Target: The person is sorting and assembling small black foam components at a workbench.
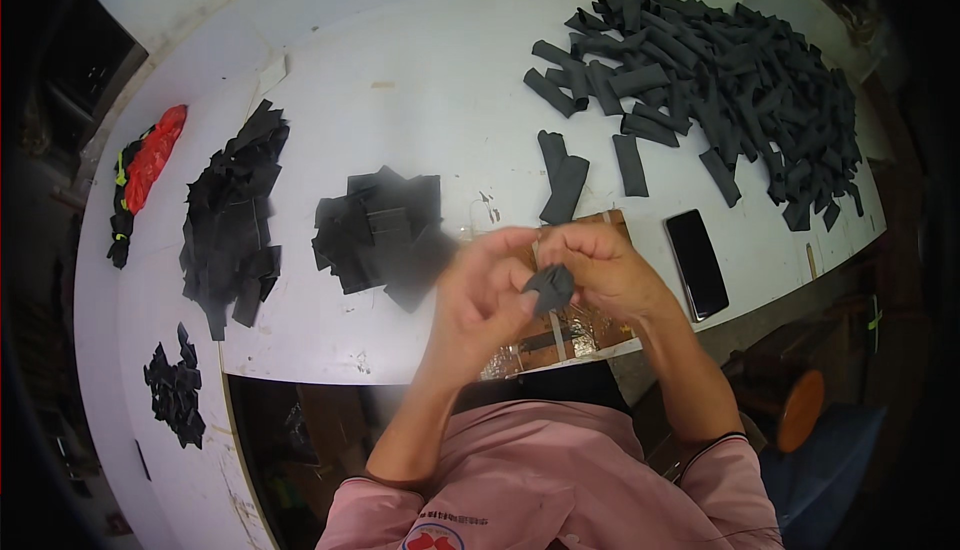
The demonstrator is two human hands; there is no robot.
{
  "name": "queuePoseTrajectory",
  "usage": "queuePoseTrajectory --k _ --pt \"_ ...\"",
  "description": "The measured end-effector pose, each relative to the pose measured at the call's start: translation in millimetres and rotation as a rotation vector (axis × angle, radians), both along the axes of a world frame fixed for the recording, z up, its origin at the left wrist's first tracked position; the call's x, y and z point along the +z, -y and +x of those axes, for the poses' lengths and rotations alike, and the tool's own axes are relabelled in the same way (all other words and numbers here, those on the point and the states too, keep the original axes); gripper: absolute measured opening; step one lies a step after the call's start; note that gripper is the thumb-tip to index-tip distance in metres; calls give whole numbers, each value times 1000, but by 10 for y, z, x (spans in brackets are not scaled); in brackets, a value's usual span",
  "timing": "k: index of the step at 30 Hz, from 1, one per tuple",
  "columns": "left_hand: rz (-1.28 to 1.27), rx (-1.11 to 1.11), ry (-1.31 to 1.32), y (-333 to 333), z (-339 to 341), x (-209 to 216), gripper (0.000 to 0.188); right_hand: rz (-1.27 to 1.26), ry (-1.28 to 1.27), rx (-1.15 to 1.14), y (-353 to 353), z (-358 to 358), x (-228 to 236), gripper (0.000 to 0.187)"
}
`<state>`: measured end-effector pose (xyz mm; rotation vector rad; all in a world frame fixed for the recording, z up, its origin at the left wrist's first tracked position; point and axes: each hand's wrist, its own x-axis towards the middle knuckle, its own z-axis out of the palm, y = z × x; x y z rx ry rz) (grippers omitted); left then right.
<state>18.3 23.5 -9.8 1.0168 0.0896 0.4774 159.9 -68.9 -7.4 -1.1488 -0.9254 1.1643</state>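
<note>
Above the table's front edge, my hands meet around a small dark grey fabric piece, folded or bunched up. My left hand pinches it from the left, thumb on its near side. My right hand closes on it from the right with bent fingers; some fingertips are hidden behind the piece. Beneath them lies a brown cardboard sheet covered in clear tape. To the left sits a stack of flat dark fabric pieces. Beyond the hands lie a few grey fabric tubes.
A large heap of grey tubes covers the far right. A black phone lies right of the cardboard. Leftward are a taller black fabric pile, a small scrap pile and a red plastic bag. A round wooden stool stands lower right.
</note>
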Motion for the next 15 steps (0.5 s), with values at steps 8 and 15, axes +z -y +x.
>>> queuePoseTrajectory --k 8,15 --pt "-101 39 0 96 60 157 47 73 -198 -92 -23 13 -93 26" --pt "311 160 -180 221 5 152 53 46 -43 67 -70 128 -262 27"
